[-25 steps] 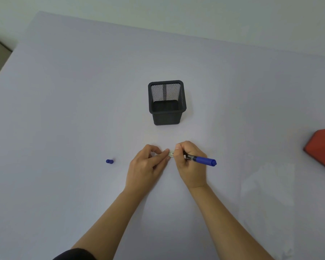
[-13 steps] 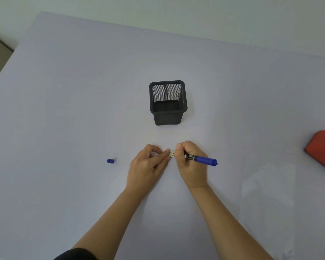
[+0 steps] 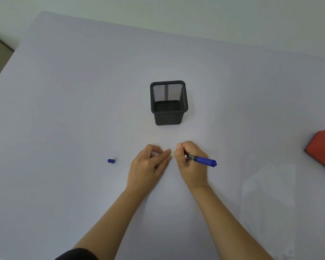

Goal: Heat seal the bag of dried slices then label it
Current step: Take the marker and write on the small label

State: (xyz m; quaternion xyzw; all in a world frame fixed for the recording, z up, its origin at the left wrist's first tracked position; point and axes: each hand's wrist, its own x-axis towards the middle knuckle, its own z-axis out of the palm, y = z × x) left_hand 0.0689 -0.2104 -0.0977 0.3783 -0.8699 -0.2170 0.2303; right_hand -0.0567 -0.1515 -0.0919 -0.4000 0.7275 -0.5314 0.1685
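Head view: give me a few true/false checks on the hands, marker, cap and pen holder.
1. The right hand holds the blue marker. True.
2. The marker's cap is fitted on its tip. False: it lies loose on the table, left of the left hand and apart from it.
3. The mesh pen holder is full of pens. False: it stands upright with nothing visible inside.
4. The left hand's fingertips pinch the small label at its left end. True.
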